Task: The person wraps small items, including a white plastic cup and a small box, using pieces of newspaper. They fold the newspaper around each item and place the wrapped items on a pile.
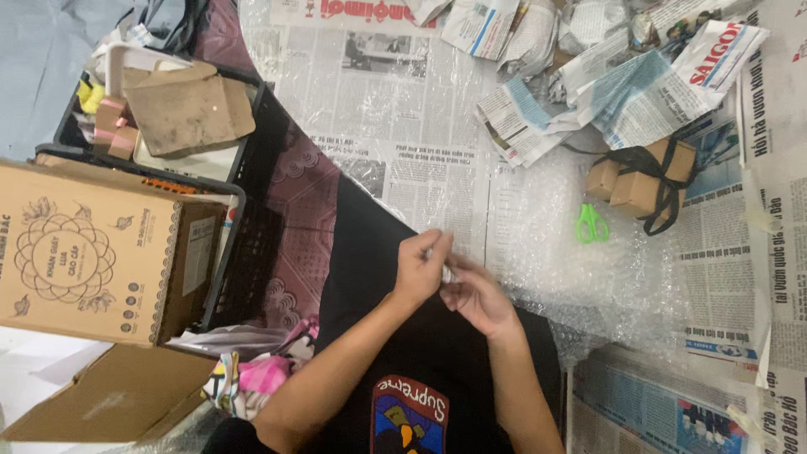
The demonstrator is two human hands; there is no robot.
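Note:
My left hand and my right hand meet over a black cloth at the edge of a clear bubble wrap sheet. Both pinch a small pale piece between fingertips; it is too small to tell what it is, and it may be the wrap's edge. Green-handled scissors lie on the bubble wrap to the right of my hands. Beyond them sit small brown cardboard boxes tied with black ribbon.
Newspaper sheets cover the floor, with crumpled newspaper at the far side. A black plastic crate holding cardboard scraps stands left, next to a printed brown carton. A flattened cardboard box and colourful cloth lie bottom left.

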